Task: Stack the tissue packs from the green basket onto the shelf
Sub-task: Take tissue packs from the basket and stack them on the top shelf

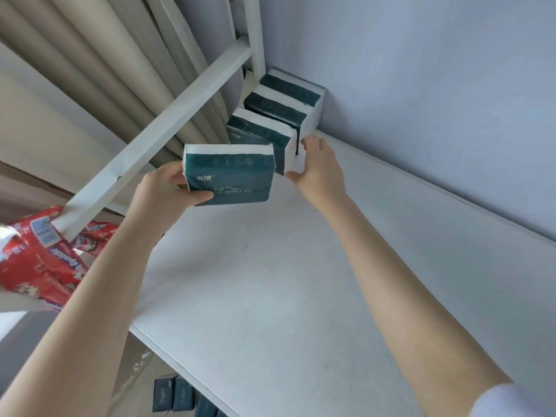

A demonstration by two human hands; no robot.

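Partway through filling the shelf (270,281).
Grips a fourth tissue pack (231,179) at centre frame in left hand (162,191) fingers; curls right hand (316,167) fingers round the shelved row (279,112), upper centre; leaves spare packs (173,392) lower left.

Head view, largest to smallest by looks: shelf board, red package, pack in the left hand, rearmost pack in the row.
shelf board
red package, cropped by the frame
pack in the left hand
rearmost pack, perhaps smaller only through distance

Red printed package (39,260) at left, beige curtain (90,70) behind
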